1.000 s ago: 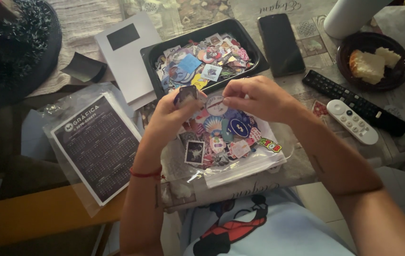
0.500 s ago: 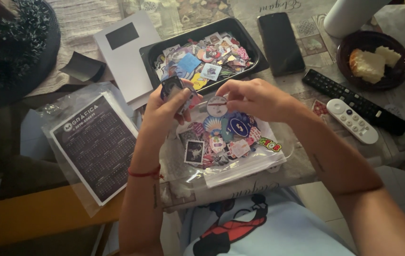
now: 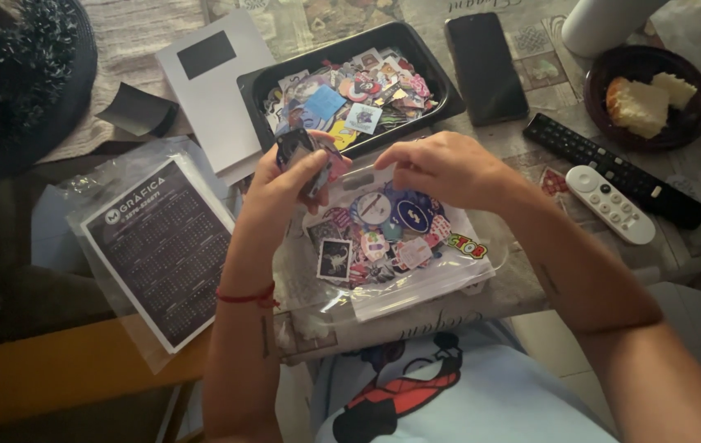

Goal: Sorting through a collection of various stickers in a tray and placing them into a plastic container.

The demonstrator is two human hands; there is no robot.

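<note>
My left hand [image 3: 285,184] pinches a small stack of stickers [image 3: 301,152], lifted just above the table at the near rim of a black tray [image 3: 256,90] filled with several colourful stickers. My right hand [image 3: 440,168] grips the top edge of a clear plastic bag [image 3: 449,275] that lies in front of me and holds more stickers. A red cord is around my left wrist. Both hands are close together over the bag's mouth.
A bagged black calendar card [image 3: 162,246] lies at the left, a white card [image 3: 211,82] behind it. A dark phone [image 3: 486,66], a black remote [image 3: 613,168], a white remote [image 3: 609,203] and a bowl with cake [image 3: 646,98] sit at the right.
My left hand has drawn the stickers up and left, away from my right hand, and tilted them toward me. My right hand stays on the bag's edge.
</note>
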